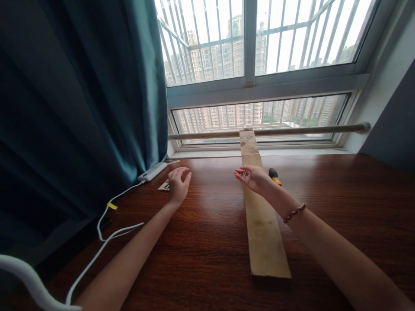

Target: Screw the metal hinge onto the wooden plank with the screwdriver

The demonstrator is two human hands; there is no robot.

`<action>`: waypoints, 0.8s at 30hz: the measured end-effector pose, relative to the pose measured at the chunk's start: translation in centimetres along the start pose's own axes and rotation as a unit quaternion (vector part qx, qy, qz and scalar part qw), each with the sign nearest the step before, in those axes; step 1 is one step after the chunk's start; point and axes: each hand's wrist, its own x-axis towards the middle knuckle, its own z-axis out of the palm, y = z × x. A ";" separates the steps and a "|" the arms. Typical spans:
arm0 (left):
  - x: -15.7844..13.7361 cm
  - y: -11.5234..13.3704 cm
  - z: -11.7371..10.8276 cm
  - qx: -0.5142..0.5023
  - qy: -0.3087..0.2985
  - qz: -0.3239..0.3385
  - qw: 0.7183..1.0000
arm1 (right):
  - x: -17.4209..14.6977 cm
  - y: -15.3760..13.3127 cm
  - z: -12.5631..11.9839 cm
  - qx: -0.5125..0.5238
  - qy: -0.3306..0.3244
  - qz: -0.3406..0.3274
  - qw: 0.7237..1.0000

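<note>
My right hand [256, 178] is turned palm up over a long, narrow wooden board [265, 233]. Its fingers curl around a small shiny metal piece [244, 173], too small to name surely. Just right of that wrist lies a tool with a black and yellow handle [274, 175], partly hidden by the forearm. My left hand [179, 183] hovers over the table to the left, fingers bent and thumb apart, with nothing visible in it. Beside it lies a small printed packet or paper [164, 185]. The board's far end reaches the horizontal rail [308, 130] by the window.
A white power strip [153, 171] lies by the blue curtain [142, 108], its white cable [105, 211] looping down the left side. A yellow tag [112, 206] hangs on the cable. The brown wooden tabletop [210, 242] runs up to the barred window.
</note>
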 end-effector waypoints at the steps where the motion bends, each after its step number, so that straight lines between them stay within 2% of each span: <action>1: -0.5 2.3 0.1 -0.078 -0.053 -0.002 0.996 | -0.6 0.4 0.7 0.006 -0.007 0.036 0.999; 3: -1.4 6.6 0.4 -0.188 -0.131 -0.014 0.973 | -1.6 1.0 1.6 0.007 -0.010 0.092 0.996; 5: -2.0 10.0 0.6 -0.214 -0.171 0.013 0.962 | -2.2 1.3 2.1 0.022 -0.013 0.114 0.993; 7: -2.1 12.3 1.0 -0.213 -0.206 0.038 0.955 | -2.5 1.4 2.4 0.046 -0.022 0.114 0.992; 9: -1.9 13.4 1.7 -0.195 -0.234 0.044 0.952 | -2.7 1.4 2.6 0.066 -0.035 0.108 0.991; 14: -1.7 13.7 3.4 -0.202 -0.240 0.011 0.949 | -3.1 1.6 3.0 0.091 -0.048 0.081 0.991; 19: -2.0 12.7 3.6 -0.194 -0.240 -0.030 0.951 | -3.2 2.7 2.9 0.040 -0.047 0.099 0.993; 22: -1.1 10.9 3.2 -0.101 -0.231 -0.041 0.967 | -3.3 2.8 3.0 -0.049 0.001 0.073 0.996; 24: 0.0 8.8 2.8 0.019 -0.215 -0.059 0.975 | -4.3 1.9 3.4 -0.111 0.028 0.001 0.993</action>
